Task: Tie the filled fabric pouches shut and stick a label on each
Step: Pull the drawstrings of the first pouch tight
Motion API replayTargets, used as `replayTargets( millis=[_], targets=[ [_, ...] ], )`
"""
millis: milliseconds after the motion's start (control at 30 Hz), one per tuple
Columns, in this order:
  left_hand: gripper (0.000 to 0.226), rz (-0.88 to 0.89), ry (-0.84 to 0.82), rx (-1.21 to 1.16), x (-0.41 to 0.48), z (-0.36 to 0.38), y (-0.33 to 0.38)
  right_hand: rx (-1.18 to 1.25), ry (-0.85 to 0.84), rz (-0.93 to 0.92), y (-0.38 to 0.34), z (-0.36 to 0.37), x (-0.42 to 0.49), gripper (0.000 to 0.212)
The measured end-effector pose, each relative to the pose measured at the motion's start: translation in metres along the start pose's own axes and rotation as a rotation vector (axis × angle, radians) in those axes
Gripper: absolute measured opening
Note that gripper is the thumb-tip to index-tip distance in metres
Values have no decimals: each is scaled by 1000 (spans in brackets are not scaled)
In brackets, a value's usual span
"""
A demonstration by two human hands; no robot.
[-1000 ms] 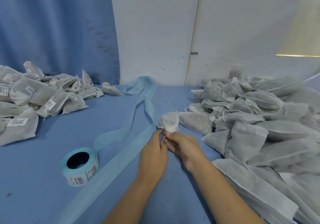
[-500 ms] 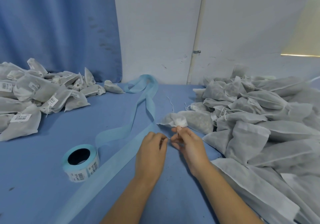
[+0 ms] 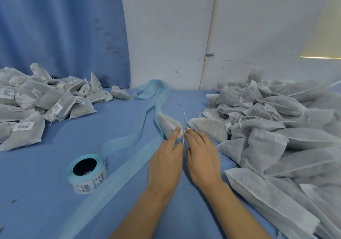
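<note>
Left hand [image 3: 166, 157], fingers straight, pins the pouch [image 3: 166, 122] neck; right hand [image 3: 201, 152] pinches the string [image 3: 184, 137]. Hold it pinned, pull the knot snug in 1 tug.

I've got bare table [image 3: 36, 174] left of the label roll [image 3: 88, 185]; right of it the backing strip [image 3: 125, 174], then a pouch heap [image 3: 276, 137] blocks things.

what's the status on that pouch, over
Left hand index finger pressing pouch neck, right hand has drawstring looped over a fingertip, grips unclear. No label showing on it. Label roll close left, nothing in the way.
</note>
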State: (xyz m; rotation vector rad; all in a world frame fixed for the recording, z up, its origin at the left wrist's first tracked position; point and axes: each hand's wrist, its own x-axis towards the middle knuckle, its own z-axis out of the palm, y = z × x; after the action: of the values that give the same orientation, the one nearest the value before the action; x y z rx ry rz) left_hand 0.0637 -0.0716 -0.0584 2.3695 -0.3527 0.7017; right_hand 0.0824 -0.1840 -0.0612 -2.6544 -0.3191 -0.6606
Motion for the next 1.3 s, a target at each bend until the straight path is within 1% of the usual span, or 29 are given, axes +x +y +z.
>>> replayTargets(
  millis=[33,67,100,167,233,300,367,433,500,533,600,700,767,833,900,967,1067,1200,1300],
  targets=[
    [30,-40,0,-29,-1,4,-5,16,-13,-2,0,0,0,52],
    [38,-45,-33,-44,-2,8,-10,31,-25,2,0,0,-1,54],
    [42,-34,-66,-52,-2,9,-11,44,-32,7,1,1,-1,53],
    [43,-38,-64,-108,-1,7,-7,53,-27,8,1,3,-1,55],
    [38,-79,-48,-136,-1,6,-5,84,-8,8,2,4,-1,57],
    [24,-106,-18,-89,-2,8,-7,156,28,7,1,4,-2,57],
    [13,-92,0,-36,-1,9,-8,246,67,16,0,4,-3,54],
    [10,-68,0,-64,-1,11,-10,327,112,35,0,4,-5,47],
    [11,-57,-7,-120,-1,13,-12,399,162,57,0,4,-6,35],
    [13,-54,-5,-151,-1,14,-14,426,170,70,0,4,-6,30],
    [13,-94,0,-258,-1,14,-13,454,150,97,1,4,-5,28],
    [17,-221,-45,-570,1,10,-9,464,113,105,3,4,-4,28],
    [22,-242,-51,-678,2,6,-7,456,131,103,2,5,-5,27],
    [25,-219,-39,-622,1,5,-7,440,187,113,2,5,-5,25],
    [20,-190,-54,-519,1,6,-9,426,238,108,2,6,-5,24],
    [16,-163,-88,-473,0,9,-9,452,246,111,1,7,-5,24],
    [14,-178,-124,-451,-1,10,-12,581,224,214,1,7,-3,24],
    [16,-281,-116,-530,1,10,-14,953,193,441,4,3,3,20],
    [16,-347,-66,-622,4,9,-15,1102,137,473,4,0,6,16]
  ],
)
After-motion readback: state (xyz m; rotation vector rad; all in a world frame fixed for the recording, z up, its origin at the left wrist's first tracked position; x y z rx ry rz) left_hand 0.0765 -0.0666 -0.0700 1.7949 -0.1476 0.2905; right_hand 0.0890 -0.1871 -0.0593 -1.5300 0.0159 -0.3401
